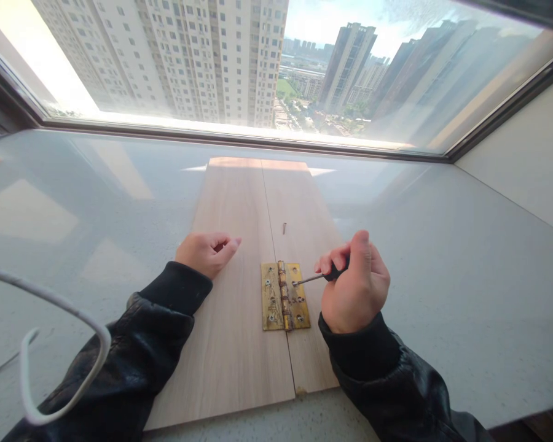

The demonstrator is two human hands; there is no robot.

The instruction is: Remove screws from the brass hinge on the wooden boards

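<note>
My right hand (357,285) is wrapped round the black handle of a screwdriver (309,279). The shaft points left, and its tip meets the right leaf of a worn brass hinge (268,304), near an upper hole. Cross-head screws sit in some of the hinge's holes. The hinge lies flat across the seam between two pale wooden boards (230,344). Over the left board, my left hand (209,253) is curled closed, thumb against the fingers; whatever it holds, if anything, is hidden. A loose screw (284,228) lies on the right board beyond the hinge.
The boards lie on a glossy pale sill (442,276). Beyond its far edge stands a window with a dark frame (258,142), with tall buildings outside. A white cable (69,307) loops in front of my left sleeve. A white wall (525,135) rises at the right.
</note>
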